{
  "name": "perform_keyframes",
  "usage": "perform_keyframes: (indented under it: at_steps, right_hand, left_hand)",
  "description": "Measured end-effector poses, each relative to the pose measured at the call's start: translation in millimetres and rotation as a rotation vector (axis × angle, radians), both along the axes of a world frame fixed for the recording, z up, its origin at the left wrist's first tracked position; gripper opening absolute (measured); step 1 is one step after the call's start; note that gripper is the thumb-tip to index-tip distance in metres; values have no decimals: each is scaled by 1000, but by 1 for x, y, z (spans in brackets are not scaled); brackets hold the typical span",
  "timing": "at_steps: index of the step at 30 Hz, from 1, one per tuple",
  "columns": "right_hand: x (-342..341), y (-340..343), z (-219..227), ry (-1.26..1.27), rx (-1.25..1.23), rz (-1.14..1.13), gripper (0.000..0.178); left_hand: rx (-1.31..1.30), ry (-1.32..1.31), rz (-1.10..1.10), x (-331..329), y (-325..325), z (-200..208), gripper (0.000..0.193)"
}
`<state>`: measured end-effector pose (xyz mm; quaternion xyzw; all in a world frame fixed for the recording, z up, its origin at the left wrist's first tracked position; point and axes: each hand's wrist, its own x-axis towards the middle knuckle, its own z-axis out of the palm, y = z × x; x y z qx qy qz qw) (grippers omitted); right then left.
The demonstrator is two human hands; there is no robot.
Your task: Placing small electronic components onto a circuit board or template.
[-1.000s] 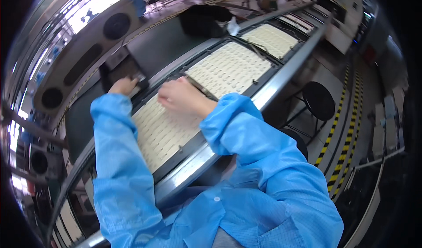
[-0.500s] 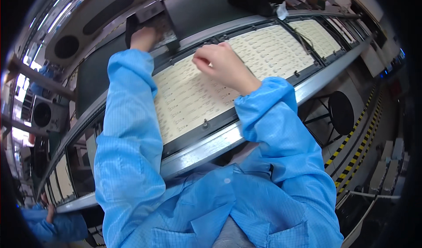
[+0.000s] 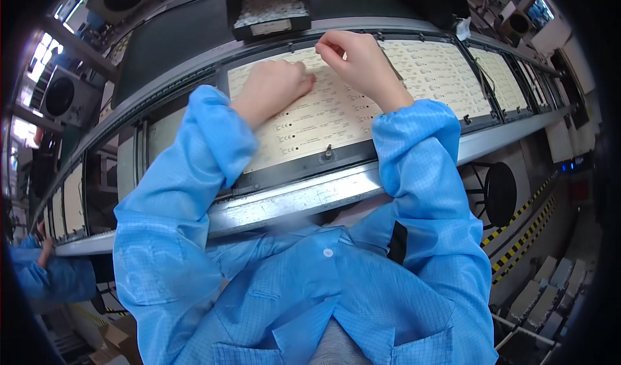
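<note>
A cream panel (image 3: 323,122) printed with rows of small marks lies in a dark frame on the line in front of me. My left hand (image 3: 272,87) is over its left part, fingers curled together; whatever they hold, if anything, is hidden. To its right my right hand (image 3: 362,64) is over the panel's far part, thumb and fingers pinched together. Anything in that pinch is too small to make out. Beyond the hands stands a black bin (image 3: 240,27) holding many small pale pieces (image 3: 275,0).
A metal rail (image 3: 297,193) runs along the near side of the line. Further right another cream panel (image 3: 495,77) sits in its frame. A dark belt (image 3: 174,42) stretches behind. A round black stool (image 3: 500,193) stands at right. A co-worker's blue sleeve (image 3: 55,278) shows at far left.
My left hand has come back from the black bin to the panel. My right hand stays pinched over the panel. The whole view has shifted slightly.
</note>
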<state>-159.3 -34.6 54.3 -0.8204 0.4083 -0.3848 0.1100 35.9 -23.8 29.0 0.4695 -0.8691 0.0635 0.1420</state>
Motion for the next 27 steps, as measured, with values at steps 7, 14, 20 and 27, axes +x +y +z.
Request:
perform_keyframes:
  at_steps: [7, 14, 20, 27]
  right_hand:
    - [-1, -27, 10, 238, 387, 134, 19]
    - [4, -12, 13, 349, 527, 172, 20]
    - [4, -11, 7, 394, 411, 257, 17]
    - [2, -17, 11, 307, 430, 216, 10]
  left_hand:
    - [-145, 112, -175, 15, 17, -2, 36]
    - [70, 311, -171, 42, 16, 16, 28]
    - [155, 217, -164, 64, 7, 21, 25]
    - [202, 177, -162, 65, 4, 18, 17]
